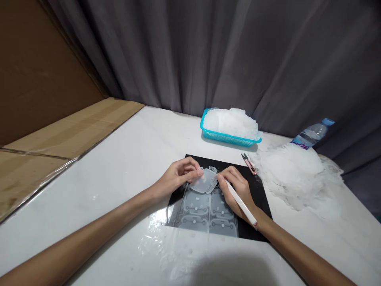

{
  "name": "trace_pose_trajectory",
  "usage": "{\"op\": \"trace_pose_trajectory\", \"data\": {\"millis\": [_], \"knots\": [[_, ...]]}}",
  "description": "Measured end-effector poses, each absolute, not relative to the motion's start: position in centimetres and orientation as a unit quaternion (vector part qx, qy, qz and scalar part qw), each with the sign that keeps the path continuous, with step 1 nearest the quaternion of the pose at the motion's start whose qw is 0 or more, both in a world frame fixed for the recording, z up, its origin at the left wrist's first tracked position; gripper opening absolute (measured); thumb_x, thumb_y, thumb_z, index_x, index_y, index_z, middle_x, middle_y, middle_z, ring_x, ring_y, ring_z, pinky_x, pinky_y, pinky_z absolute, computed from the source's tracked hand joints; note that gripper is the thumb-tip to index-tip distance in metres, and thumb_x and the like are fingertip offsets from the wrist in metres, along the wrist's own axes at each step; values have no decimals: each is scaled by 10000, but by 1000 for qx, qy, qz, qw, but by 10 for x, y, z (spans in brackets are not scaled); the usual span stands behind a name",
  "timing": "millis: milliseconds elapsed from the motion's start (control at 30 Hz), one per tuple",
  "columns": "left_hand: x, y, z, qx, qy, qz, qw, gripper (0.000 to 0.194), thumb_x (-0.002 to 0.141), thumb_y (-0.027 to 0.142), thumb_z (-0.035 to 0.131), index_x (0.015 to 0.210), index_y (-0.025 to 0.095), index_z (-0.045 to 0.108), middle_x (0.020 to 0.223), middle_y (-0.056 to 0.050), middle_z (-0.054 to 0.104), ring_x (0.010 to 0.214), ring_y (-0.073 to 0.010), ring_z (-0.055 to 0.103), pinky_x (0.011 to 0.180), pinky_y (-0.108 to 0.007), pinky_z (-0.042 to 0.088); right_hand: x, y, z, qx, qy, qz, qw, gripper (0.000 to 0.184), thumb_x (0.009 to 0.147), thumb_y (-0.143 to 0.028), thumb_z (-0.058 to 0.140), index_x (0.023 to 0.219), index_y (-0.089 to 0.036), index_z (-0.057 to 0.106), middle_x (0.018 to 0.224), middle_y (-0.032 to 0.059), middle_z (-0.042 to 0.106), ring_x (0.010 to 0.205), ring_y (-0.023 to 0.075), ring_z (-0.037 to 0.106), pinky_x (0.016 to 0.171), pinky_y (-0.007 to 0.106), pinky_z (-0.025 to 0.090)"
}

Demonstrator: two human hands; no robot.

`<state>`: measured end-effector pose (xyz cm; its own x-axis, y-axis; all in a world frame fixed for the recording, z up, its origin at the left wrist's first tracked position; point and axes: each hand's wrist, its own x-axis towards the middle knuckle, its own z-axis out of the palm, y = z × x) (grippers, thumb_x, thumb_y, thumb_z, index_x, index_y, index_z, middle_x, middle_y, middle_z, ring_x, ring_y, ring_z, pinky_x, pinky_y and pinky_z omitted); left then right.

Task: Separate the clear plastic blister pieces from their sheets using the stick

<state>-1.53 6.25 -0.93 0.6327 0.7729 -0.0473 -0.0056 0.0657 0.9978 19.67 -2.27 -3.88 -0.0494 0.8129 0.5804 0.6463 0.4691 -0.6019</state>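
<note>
Your left fingers (193,174) pinch a translucent plastic piece (204,182) over the black mat (260,194); your right fingers (233,174) grip a white pen-shaped tool (242,202). The bottle label's (300,141) purple lettering is partly hidden. Leftward, the worktop (122,163) stretches to cardboard (98,115).

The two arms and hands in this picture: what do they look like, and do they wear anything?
They are a person's, with no cables. The left arm and right arm look slender and bare, with no sleeves in view. The left hand and right hand wear no gloves; no watch or bracelet shows.
</note>
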Motion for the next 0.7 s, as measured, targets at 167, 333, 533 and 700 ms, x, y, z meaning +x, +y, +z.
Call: {"op": "trace_pose_trajectory", "data": {"millis": [167, 333, 533, 700], "knots": [[-16, 64, -13, 618, 302, 293, 664, 248, 918, 388, 757, 896, 176, 631, 794, -12, 657, 681, -125, 519, 680, -277, 385, 197, -23, -40, -503, -724, 87, 464, 203, 1055, -191, 497, 912, -207, 641, 879, 49, 614, 850, 192, 582, 794, 338, 482], [-17, 65, -14, 614, 304, 295, 666, 250, 925, 400, 755, 913, 184, 629, 782, -1, 637, 704, -131, 537, 700, -281, 390, 197, -22, -40, -504, -734, 77, 448, 202, 1053, -194, 496, 915, -212, 642, 887, 54, 622, 857, 200, 582, 800, 352, 490], [-14, 61, -10, 621, 322, 307, 646, 255, 899, 402, 769, 896, 189, 631, 828, -19, 676, 780, -166, 598, 731, -295, 418, 199, -22, -41, -496, -740, 74, 449, 198, 1058, -198, 486, 940, -217, 644, 891, 56, 625, 854, 200, 581, 801, 361, 498], [-13, 57, -10, 617, 332, 322, 637, 242, 898, 389, 766, 895, 190, 630, 818, -6, 650, 761, -154, 578, 697, -281, 408, 199, -23, -41, -490, -751, 84, 435, 190, 1057, -189, 496, 933, -210, 638, 897, 57, 627, 865, 199, 576, 806, 357, 490]]}}
